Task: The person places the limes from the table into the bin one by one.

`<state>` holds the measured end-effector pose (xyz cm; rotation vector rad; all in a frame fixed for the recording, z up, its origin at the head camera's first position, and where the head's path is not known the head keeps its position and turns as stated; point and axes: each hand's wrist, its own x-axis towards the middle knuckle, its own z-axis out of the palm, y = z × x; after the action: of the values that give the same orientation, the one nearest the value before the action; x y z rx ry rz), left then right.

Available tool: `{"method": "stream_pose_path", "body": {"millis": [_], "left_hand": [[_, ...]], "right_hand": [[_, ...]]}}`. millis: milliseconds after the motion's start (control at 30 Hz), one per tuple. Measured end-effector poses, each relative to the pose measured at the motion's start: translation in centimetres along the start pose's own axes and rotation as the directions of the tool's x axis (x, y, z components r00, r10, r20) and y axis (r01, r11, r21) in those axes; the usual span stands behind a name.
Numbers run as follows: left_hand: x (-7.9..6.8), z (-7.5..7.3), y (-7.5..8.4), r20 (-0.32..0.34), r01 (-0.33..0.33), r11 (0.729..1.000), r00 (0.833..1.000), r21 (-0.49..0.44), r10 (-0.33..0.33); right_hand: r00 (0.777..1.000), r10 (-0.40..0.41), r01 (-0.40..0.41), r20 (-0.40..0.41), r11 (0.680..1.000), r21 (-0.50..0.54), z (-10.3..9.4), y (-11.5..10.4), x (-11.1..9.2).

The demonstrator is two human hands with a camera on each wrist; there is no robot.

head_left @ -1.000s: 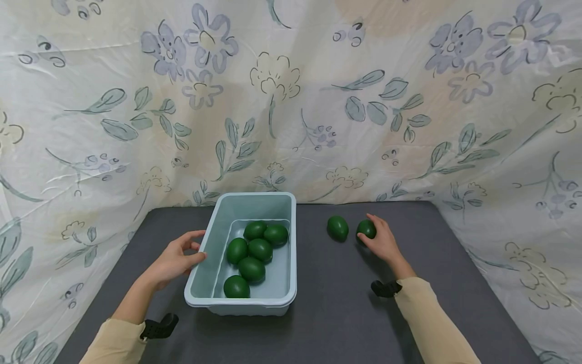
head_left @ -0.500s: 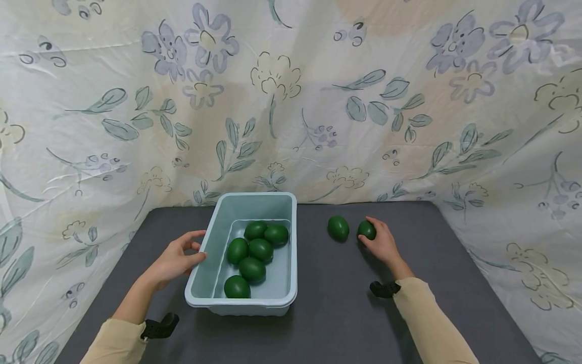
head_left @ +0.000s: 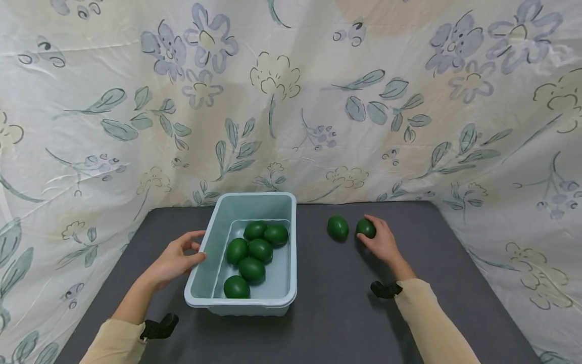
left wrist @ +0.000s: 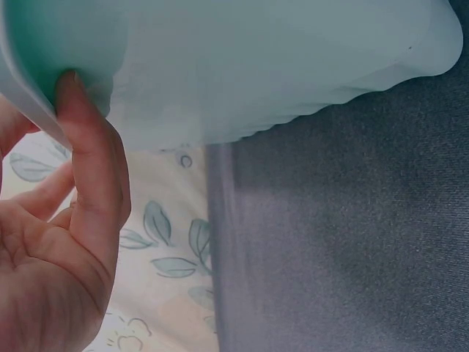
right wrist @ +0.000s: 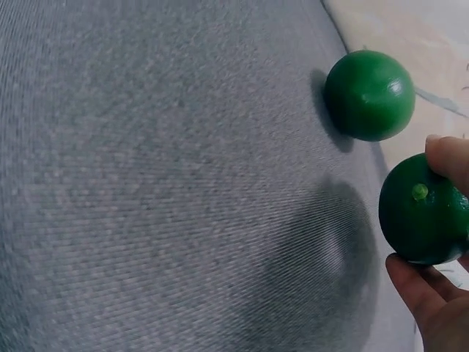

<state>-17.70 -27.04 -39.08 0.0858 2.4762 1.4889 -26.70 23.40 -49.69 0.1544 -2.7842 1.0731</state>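
My right hand holds a dark green lime between thumb and fingers, over the back right of the table. Seen from the right wrist, the held lime shows a small pale stem nub, and its shadow lies apart from it on the cloth. Just left of it, a second lime rests on the table. A light blue plastic tub stands at centre left with several limes inside. My left hand grips the tub's left rim; in the left wrist view a finger hooks beneath it.
The dark grey table carries the tub and limes. Behind it and at both sides hangs a floral curtain, close to the table's back edge. Black straps sit on both wrists.
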Motion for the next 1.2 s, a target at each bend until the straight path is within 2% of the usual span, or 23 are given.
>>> {"method": "stream_pose_path", "body": {"millis": [600,1200], "left_hand": [[0.0,0.0,0.0,-0.001,0.004,1.0,1.0,0.006,-0.004],[0.0,0.0,0.1,0.001,0.005,1.0,1.0,0.01,-0.005]], "right_hand": [[0.998,-0.059,0.059,0.0,0.998,0.033,-0.4,-2.3,0.0],[0.984,-0.177,0.176,0.014,0.983,0.054,-0.4,-6.1,-0.3]]}}
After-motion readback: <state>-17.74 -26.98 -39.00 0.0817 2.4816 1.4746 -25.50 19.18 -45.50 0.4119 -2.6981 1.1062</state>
